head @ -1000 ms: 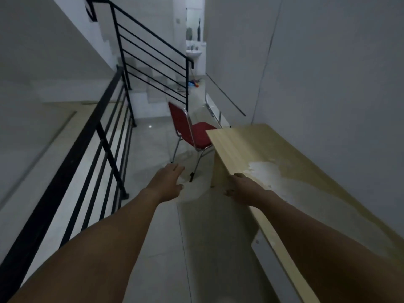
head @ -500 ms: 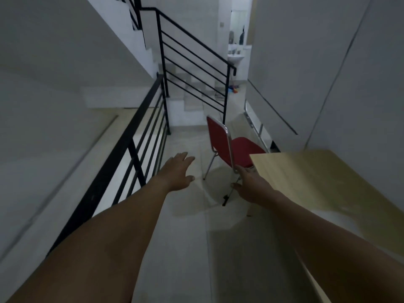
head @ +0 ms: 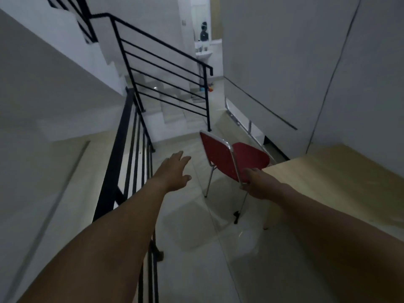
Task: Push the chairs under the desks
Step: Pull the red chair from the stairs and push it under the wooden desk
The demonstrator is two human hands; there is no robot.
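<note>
A red chair [head: 220, 156] with a chrome frame stands on the pale tiled floor just beyond the near end of a light wooden desk [head: 341, 171] set along the right wall. Its seat points toward the wall and its backrest faces the railing. My right hand [head: 260, 182] is at the lower right edge of the backrest frame, its fingers hidden behind the metal tube. My left hand [head: 175, 171] hovers left of the chair, fingers spread, holding nothing.
A black metal railing [head: 122, 162] runs along the left and climbs with stairs [head: 172, 110] at the back. A second long desk [head: 244, 127] lines the right wall beyond the chair. A white sink [head: 203, 54] stands far back. The walkway is narrow.
I have moved forward along the walkway. My right hand left the desk's edge and reached the chair's backrest frame. My left hand rose and stretched ahead.
</note>
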